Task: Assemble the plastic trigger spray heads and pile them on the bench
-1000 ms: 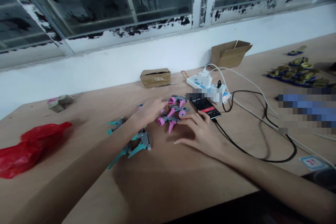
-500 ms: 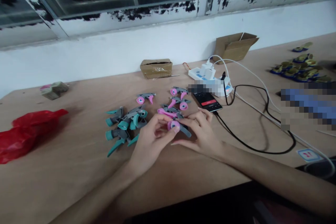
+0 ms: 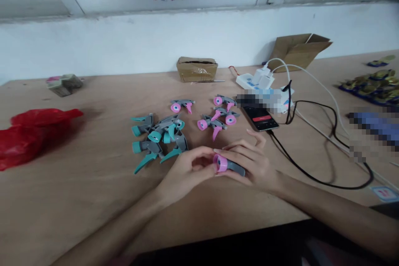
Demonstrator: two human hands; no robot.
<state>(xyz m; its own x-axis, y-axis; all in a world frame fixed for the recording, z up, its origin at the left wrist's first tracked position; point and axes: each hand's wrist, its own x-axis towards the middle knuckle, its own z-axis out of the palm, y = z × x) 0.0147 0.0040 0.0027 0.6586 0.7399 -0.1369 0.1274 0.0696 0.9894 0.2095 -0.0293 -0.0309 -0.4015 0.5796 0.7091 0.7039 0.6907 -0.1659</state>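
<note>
Both of my hands meet over the wooden table (image 3: 77,199) around one grey trigger sprayer head with a pink collar (image 3: 227,164). My right hand (image 3: 254,164) cradles its grey body. My left hand (image 3: 187,171) pinches the pink collar with fingertips. Just beyond the hands lie several loose pink-and-grey sprayer heads (image 3: 215,118). A cluster of teal-and-grey sprayer heads (image 3: 158,137) lies to the left of them.
A phone (image 3: 260,117) with a black cable (image 3: 314,178) lies right of the pink parts, by a white power strip (image 3: 262,82). A red plastic bag (image 3: 28,133) is far left. Two cardboard boxes (image 3: 197,69) (image 3: 299,50) stand by the wall; gold-and-blue parts (image 3: 370,87) lie far right.
My left hand left the pile, and both hands drew back toward me with one pink sprayer head held between them. The camera tilted downward.
</note>
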